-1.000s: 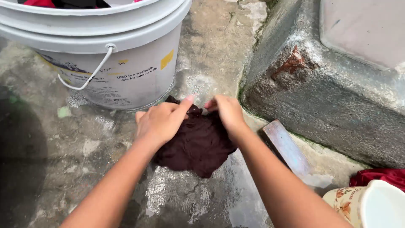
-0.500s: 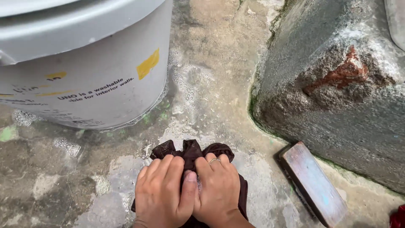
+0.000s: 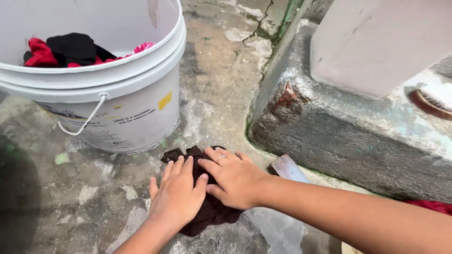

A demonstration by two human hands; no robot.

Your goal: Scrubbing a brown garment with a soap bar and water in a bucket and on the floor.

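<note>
A dark maroon wet cloth (image 3: 207,214) lies bunched on the wet concrete floor (image 3: 61,197), just in front of a white bucket (image 3: 127,108). My left hand (image 3: 176,195) lies flat on the cloth's left part, fingers spread. My right hand (image 3: 233,178), with a ring on one finger, presses palm down on the cloth's upper right part, overlapping the left hand's fingers. Both hands press on the cloth rather than grip it. Most of the cloth is hidden under the hands.
The bucket holds red, black and pink clothes (image 3: 70,49) and has a wire handle. A raised concrete ledge (image 3: 339,136) runs on the right, with a scrub brush (image 3: 431,101) on top. A flat wooden block (image 3: 288,168) lies by its base. Red cloth (image 3: 433,205) shows at the right edge.
The view has pulled back and up, so the bucket's inside shows again. My hands, bunched together on the cloth before, now lie spread flat on it.
</note>
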